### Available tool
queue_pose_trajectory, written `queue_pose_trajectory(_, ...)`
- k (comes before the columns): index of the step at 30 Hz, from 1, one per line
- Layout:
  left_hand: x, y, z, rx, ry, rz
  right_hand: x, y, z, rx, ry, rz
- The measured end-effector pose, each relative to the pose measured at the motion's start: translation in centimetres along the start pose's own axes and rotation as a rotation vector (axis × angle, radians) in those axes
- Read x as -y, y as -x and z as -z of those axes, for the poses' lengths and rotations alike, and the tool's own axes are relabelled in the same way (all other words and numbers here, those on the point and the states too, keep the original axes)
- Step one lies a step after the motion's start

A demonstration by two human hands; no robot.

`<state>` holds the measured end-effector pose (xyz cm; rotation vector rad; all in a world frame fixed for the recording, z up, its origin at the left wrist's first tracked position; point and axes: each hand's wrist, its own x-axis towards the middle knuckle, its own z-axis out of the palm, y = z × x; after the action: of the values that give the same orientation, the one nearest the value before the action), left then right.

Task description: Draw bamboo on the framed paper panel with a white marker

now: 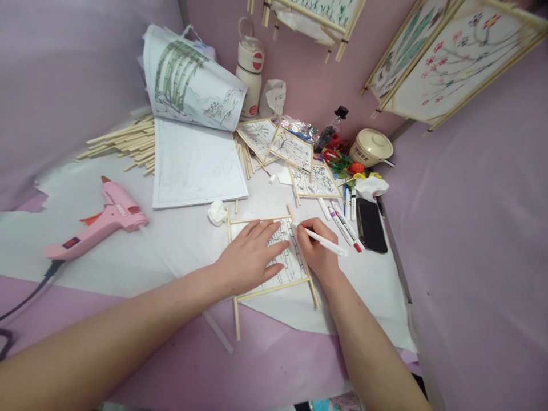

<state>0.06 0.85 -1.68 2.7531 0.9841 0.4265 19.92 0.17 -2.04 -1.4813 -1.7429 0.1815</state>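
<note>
My left hand (252,257) lies flat with fingers spread on a small white sheet bearing a black bamboo drawing (293,262). Thin wooden sticks form a frame (274,290) around the sheet, their ends sticking out past the corners. In my right hand (319,251) is a white pen (327,244), its tip at the drawing's upper right part. Part of the drawing is hidden under my left hand. A crumpled white tissue (217,212) sits just beyond the frame's upper left corner.
A pink glue gun (113,208) with a cord lies left. Behind are a sketch pad (197,165), wooden sticks (124,142), framed drawings (317,180) and a bottle (249,74). Markers (345,225), a phone (371,225) and a lidded bowl (371,146) stand right. Framed pictures (462,63) hang above.
</note>
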Motion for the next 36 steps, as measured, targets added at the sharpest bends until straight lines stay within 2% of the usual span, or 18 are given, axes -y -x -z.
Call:
queue_pose_trajectory(10,0.05,0.02,-0.15,-0.013,-0.011,-0.011,-0.39,0.16,-0.31,-0.004,0.074,0.071)
queue_pose_trajectory(24,0.1,0.08,-0.25,-0.032,0.018,-0.008,-0.21,0.18,-0.05,-0.025,0.037,0.065)
queue_pose_trajectory(36,-0.01,0.16,-0.11,-0.032,0.004,-0.01,-0.34,0.05,-0.31,0.021,0.061,0.045)
